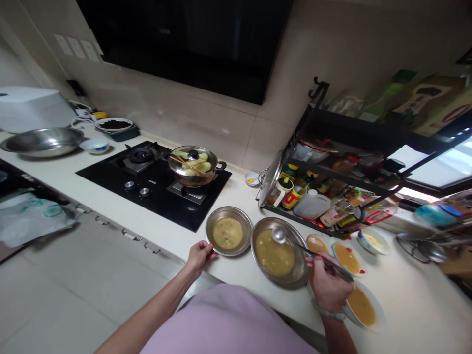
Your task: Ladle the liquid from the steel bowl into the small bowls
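Kitchen with a gas hob point(157, 169)

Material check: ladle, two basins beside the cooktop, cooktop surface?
Ladle: shiny metal, probably stainless; bright highlight on its bowl.
Larger basin and smaller basin: likely stainless steel, satin; grey walls, soft reflections.
Cooktop: black, glossy-looking, likely glass; smooth, flat panel, though coated metal is possible.

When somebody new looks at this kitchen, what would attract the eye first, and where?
Probably the larger metal bowl of yellowish liquid, at the front of the counter, where the right hand holds a ladle over it. Just left of it, the left hand grips the rim of a smaller metal bowl. Next, perhaps, the lidded pot on the black stove and, at right, the dark rack of bottles.
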